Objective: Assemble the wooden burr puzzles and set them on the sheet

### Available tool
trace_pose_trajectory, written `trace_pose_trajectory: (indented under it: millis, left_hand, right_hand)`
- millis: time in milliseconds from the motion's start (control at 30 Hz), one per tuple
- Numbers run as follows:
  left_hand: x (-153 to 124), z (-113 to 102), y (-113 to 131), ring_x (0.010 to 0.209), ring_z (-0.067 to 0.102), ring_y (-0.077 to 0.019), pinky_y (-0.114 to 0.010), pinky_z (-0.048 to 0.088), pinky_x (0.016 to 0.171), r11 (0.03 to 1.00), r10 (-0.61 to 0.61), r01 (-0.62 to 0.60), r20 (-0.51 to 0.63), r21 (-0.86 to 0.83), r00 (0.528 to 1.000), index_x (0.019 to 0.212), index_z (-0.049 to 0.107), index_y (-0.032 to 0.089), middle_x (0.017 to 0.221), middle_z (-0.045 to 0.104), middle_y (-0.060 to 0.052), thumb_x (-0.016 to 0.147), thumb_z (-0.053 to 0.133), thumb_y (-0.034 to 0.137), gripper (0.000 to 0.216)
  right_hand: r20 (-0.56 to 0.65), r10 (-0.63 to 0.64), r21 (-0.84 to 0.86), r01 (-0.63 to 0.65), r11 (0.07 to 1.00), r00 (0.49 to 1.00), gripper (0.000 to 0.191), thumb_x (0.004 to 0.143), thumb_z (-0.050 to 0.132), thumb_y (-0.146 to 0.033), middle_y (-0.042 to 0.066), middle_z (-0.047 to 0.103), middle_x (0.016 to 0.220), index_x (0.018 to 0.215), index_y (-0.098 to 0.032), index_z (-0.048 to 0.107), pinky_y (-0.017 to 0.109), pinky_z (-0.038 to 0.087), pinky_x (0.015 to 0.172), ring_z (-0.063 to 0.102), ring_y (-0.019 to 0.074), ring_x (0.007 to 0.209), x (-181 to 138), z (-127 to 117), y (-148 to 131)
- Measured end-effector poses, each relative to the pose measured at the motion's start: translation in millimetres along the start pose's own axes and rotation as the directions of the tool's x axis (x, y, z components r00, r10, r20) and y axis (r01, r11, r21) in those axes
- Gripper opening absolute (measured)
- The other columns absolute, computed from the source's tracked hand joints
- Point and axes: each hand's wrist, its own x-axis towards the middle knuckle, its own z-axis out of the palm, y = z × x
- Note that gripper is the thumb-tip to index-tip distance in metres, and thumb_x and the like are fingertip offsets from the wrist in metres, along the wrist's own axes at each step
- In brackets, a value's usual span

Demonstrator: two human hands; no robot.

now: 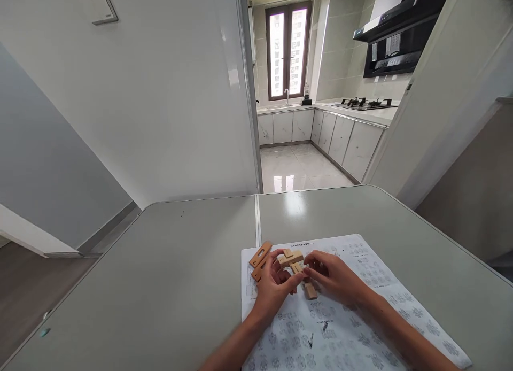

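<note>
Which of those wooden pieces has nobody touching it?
The slotted wooden piece, lying flat at the printed sheet's left edge. The other wooden pieces sit between the left hand and right hand.

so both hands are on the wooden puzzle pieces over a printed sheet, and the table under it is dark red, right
Not quite: the table is pale grey-green, not dark red. The head view shows the left hand and right hand both on the wooden puzzle pieces, over the printed sheet.

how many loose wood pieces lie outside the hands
3: two slotted bars side by side left of the left hand, one block on the sheet by the right hand. Hands may hide more.
</note>
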Motion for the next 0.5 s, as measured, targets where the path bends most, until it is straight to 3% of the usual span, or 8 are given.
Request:
trace_pose_trajectory:
  millis: [133, 333, 500]
  left_hand:
    - [1, -1, -2, 0.058, 0.053, -0.0044, -0.023, 0.047, 0.057, 1.000, 0.002, -0.002, -0.004, -0.019, 1.000, 0.123, 0.053, 0.023, 0.113, 0.069, -0.006, 0.071, 0.092, 0.040, 0.067]
    - [5, -4, -10, 0.061, 0.053, -0.0050, -0.020, 0.046, 0.055, 0.996, 0.043, -0.043, -0.002, -0.073, 0.999, 0.124, 0.049, 0.025, 0.115, 0.068, -0.006, 0.071, 0.093, 0.039, 0.069]
    - [4, -4, -8, 0.061, 0.053, -0.0048, -0.020, 0.046, 0.055, 0.998, 0.059, -0.058, 0.010, -0.038, 0.998, 0.125, 0.049, 0.025, 0.117, 0.068, -0.006, 0.073, 0.091, 0.040, 0.069]
  right_hand:
    - [0.101, -0.035, 0.026, 0.032, 0.999, 0.994, 0.030, 0.091, 0.069, -0.048, 0.002, 0.064, 0.090, 0.108, -0.023, 0.067, 0.030, 0.046, 0.067, 0.056, 0.0176, 0.073, 1, -8, -1]
    - [0.245, -0.085, 0.007, 0.086, 0.996, 0.966, 0.062, 0.062, 0.094, -0.045, 0.007, 0.062, 0.119, 0.115, -0.027, 0.068, 0.039, 0.050, 0.087, 0.060, 0.0281, 0.100, -3, -16, -3]
    - [0.242, -0.068, 0.110, 0.043, 0.993, 0.968, 0.053, 0.067, 0.091, -0.038, 0.007, 0.061, 0.120, 0.112, -0.025, 0.069, 0.037, 0.051, 0.087, 0.059, 0.0267, 0.100, -4, -18, -3]
